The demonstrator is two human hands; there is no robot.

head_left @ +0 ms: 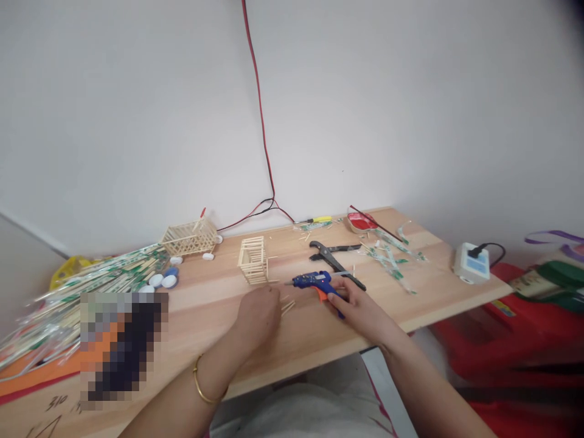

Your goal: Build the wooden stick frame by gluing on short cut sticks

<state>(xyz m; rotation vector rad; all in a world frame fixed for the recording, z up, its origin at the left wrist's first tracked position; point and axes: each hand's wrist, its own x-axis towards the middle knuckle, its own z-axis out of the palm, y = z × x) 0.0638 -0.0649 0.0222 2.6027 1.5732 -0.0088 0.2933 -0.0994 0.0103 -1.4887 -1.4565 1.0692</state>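
My right hand [358,302] is wrapped round the handle of a blue glue gun [314,280] with an orange trigger. Its nozzle points left, and a clear glue stick pokes out at its back. My left hand [261,314] is closed, knuckles up, low over the table; its fingertips are hidden, so what they hold cannot be made out. Just beyond it stands a small open frame of wooden sticks [253,261]. Several short cut sticks [287,305] lie beside my left hand, between it and the glue gun.
Black-handled cutters [337,263] lie behind the glue gun. Wrapped sticks [114,274], bottle caps [169,281] and a stick-built cart body [190,237] fill the left. Behind are a yellow-handled screwdriver [322,219] and a red dish [362,221]; a white power socket [472,263] is right.
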